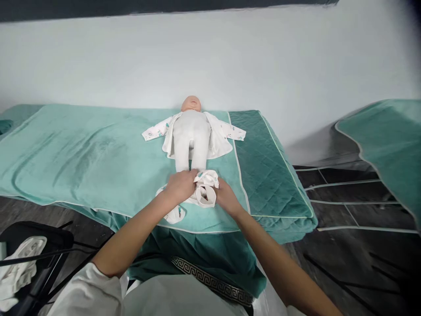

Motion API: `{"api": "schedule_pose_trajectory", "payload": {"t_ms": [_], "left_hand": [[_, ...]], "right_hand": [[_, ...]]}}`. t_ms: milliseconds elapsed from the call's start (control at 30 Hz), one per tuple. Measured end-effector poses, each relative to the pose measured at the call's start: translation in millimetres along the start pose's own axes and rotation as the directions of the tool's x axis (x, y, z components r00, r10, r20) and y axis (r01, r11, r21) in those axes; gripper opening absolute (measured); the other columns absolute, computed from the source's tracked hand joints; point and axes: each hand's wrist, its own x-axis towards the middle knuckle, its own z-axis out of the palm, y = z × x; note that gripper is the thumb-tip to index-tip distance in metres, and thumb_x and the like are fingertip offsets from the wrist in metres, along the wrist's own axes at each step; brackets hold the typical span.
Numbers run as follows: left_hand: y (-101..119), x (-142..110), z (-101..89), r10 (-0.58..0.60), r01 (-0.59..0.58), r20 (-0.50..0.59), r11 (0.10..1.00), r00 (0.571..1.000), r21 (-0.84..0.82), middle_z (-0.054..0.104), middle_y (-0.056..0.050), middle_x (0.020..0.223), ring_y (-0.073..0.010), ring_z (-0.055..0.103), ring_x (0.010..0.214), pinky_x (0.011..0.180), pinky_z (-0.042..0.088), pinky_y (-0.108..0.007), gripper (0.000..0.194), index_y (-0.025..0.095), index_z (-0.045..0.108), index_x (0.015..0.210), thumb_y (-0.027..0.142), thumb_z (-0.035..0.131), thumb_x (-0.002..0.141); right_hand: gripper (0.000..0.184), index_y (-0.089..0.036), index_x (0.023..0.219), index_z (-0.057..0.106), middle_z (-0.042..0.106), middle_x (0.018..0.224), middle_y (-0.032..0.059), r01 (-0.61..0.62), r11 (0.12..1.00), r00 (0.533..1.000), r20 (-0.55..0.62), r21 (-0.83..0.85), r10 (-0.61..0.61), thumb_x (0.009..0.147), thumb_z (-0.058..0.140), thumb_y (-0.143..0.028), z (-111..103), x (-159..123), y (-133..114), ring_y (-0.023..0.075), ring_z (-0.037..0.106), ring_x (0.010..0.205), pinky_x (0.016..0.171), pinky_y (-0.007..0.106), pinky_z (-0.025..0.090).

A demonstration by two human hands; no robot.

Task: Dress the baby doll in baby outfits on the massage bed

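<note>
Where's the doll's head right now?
In the head view, the doll's head lies at upper centre, at the far edge of the green bed, just beyond the open white jacket.

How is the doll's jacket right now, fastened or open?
Open: the jacket has its front panels spread out on either side of the doll.

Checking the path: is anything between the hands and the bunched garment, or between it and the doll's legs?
Nothing visible but the hands themselves: left hand and right hand are at the bunched garment, the left partly hiding the ends of the doll's legs.
</note>
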Motion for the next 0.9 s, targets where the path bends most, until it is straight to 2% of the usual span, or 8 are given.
{"api": "schedule_pose_trajectory", "payload": {"t_ms": [67, 167, 333, 467, 533, 633, 767, 900], "left_hand": [[-1, -2, -0.3, -0.028, 0.028, 0.017, 0.999, 0.999, -0.032, 0.075, -0.015, 0.109, -0.0315, 0.071, 0.096, 0.076, 0.048, -0.036, 0.031, 0.02, 0.063, 0.122, 0.029, 0.047, 0.096], [-9, -2, -2.4, -0.051, 0.048, -0.002, 0.955, 0.999, -0.292, 0.074, -0.008, 0.1, -0.0262, 0.069, 0.091, 0.072, 0.044, -0.032, 0.02, 0.021, 0.065, 0.103, 0.032, 0.051, 0.095], [-21, -10, -7.0, -0.073, 0.071, 0.03, 0.656, 0.997, -0.751, 0.064, 0.0, 0.084, -0.0159, 0.058, 0.073, 0.063, 0.038, -0.026, 0.022, 0.02, 0.061, 0.091, 0.04, 0.066, 0.086], [-29, -15, -16.4, 0.092, 0.066, 0.124, 0.474, 0.988, -0.878, 0.067, -0.002, 0.098, -0.017, 0.061, 0.085, 0.072, 0.044, -0.026, 0.04, 0.018, 0.065, 0.106, 0.042, 0.08, 0.076], [-32, -12, -22.9, 0.153, 0.055, 0.145, 0.48, 0.977, -0.876, 0.068, -0.003, 0.105, -0.0188, 0.062, 0.092, 0.077, 0.046, -0.026, 0.045, 0.018, 0.066, 0.108, 0.035, 0.085, 0.07], [-33, -1, -30.1, 0.089, 0.029, 0.095, 0.562, 0.992, -0.827, 0.065, 0.0, 0.09, -0.0166, 0.059, 0.082, 0.071, 0.044, -0.026, 0.03, 0.018, 0.065, 0.096, 0.028, 0.079, 0.071], [-30, 21, -30.3, -0.072, -0.041, -0.115, 0.65, 0.991, -0.759, 0.061, 0.003, 0.078, -0.014, 0.054, 0.07, 0.064, 0.039, -0.026, 0.013, 0.019, 0.062, 0.085, 0.024, 0.068, 0.075], [-30, 43, -23.8, -0.134, -0.135, -0.341, 0.738, 0.931, -0.661, 0.067, 0.002, 0.083, -0.0154, 0.059, 0.079, 0.072, 0.041, -0.026, 0.014, 0.019, 0.064, 0.087, 0.015, 0.062, 0.074]], "right_hand": [[0.039, -0.02, 0.114, 0.071, 0.073, 0.117, 0.008, 0.036, 0.999, 0.999, 0.042, -0.036, -0.034, 0.083, 0.069, -0.044, -1, 3, 4, 0.0296, 0.066, 0.106, 0.098, 0.044, 0.051], [0.042, -0.021, 0.119, 0.068, 0.072, 0.118, 0.0078, 0.007, 0.994, 0.995, 0.094, 0.109, -0.018, 0.085, 0.068, -0.046, 1, 3, 7, 0.0283, 0.066, 0.108, 0.097, 0.042, 0.052], [0.036, -0.02, 0.108, 0.066, 0.071, 0.11, 0.0067, 0.085, 0.985, 0.996, -0.028, 0.152, -0.082, 0.086, 0.066, -0.049, 6, 7, 11, 0.025, 0.063, 0.102, 0.094, 0.039, 0.049], [0.035, -0.022, 0.093, 0.06, 0.066, 0.091, 0.0029, 0.121, 0.978, 0.983, -0.157, 0.167, -0.095, 0.082, 0.068, -0.054, 7, 23, 12, 0.0223, 0.059, 0.087, 0.081, 0.035, 0.047], [0.037, -0.022, 0.092, 0.059, 0.065, 0.088, 0.0016, 0.12, 0.963, 0.982, -0.168, 0.241, -0.081, 0.075, 0.073, -0.052, 8, 34, 12, 0.0215, 0.058, 0.084, 0.08, 0.034, 0.047], [0.037, -0.022, 0.09, 0.058, 0.063, 0.085, 0.0002, 0.093, 0.936, 0.983, -0.183, 0.339, -0.031, 0.07, 0.077, -0.047, 11, 45, 12, 0.0193, 0.056, 0.08, 0.076, 0.032, 0.046], [0.044, -0.022, 0.094, 0.056, 0.062, 0.085, -0.0005, 0.063, 0.882, 0.988, -0.155, 0.467, 0.011, 0.067, 0.078, -0.046, 13, 48, 14, 0.0169, 0.055, 0.075, 0.072, 0.029, 0.045], [0.048, -0.021, 0.099, 0.054, 0.06, 0.085, -0.0015, 0.086, 0.883, 0.991, -0.13, 0.461, -0.029, 0.064, 0.079, -0.044, 10, 45, 20, 0.0162, 0.053, 0.076, 0.072, 0.028, 0.044]]}}
